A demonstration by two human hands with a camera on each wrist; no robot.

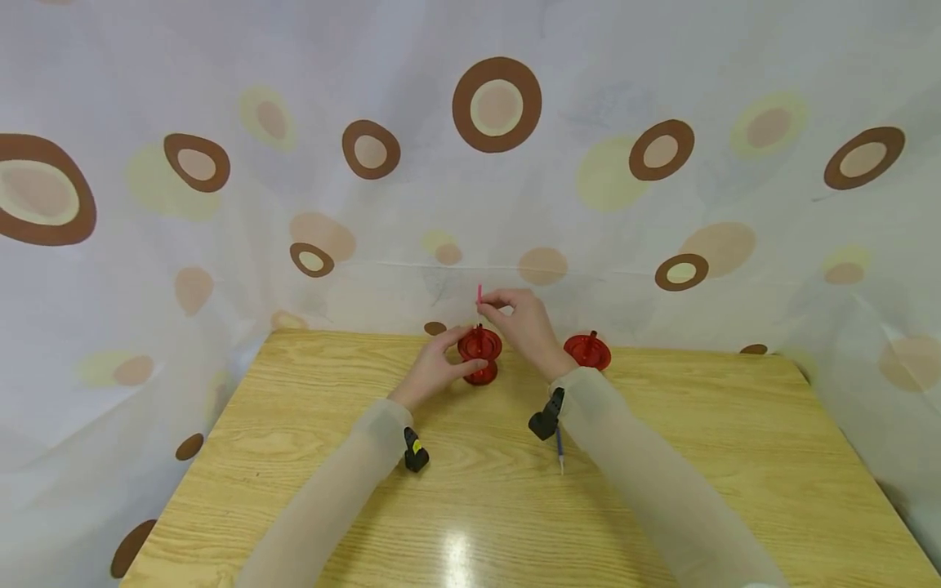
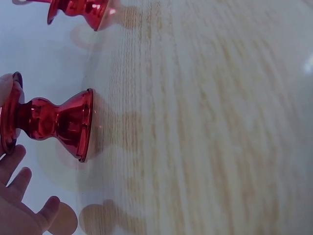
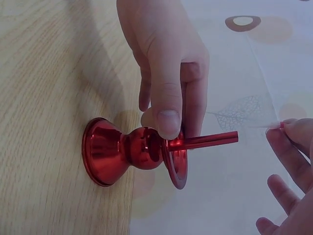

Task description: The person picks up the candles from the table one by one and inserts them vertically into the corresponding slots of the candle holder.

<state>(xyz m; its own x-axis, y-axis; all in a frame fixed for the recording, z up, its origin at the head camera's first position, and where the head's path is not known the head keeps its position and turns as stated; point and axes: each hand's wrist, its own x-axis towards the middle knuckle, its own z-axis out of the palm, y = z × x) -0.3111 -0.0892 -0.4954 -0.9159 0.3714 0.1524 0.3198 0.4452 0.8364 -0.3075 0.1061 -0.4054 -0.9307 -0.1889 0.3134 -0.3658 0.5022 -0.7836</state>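
Note:
A shiny red candlestick (image 1: 481, 372) stands upright near the back edge of the table, with a flared foot, a dish and a thin upright tube (image 3: 205, 141). My left hand (image 1: 434, 367) holds its dish by the rim between thumb and fingers; the other fingers are spread in the left wrist view. Above the tube, my right hand (image 1: 524, 325) pinches a slim pink stick (image 1: 480, 292), like a small candle. Its whitish pointed end (image 3: 261, 127) faces the tube, with a gap between them in the right wrist view.
Another red candlestick (image 1: 588, 351) stands to the right, partly behind the right forearm. A slim blue stick with a white tip (image 1: 561, 457) lies on the wooden table (image 1: 698, 457) beside the right sleeve. A patterned cloth (image 1: 412, 212) hangs right behind the table.

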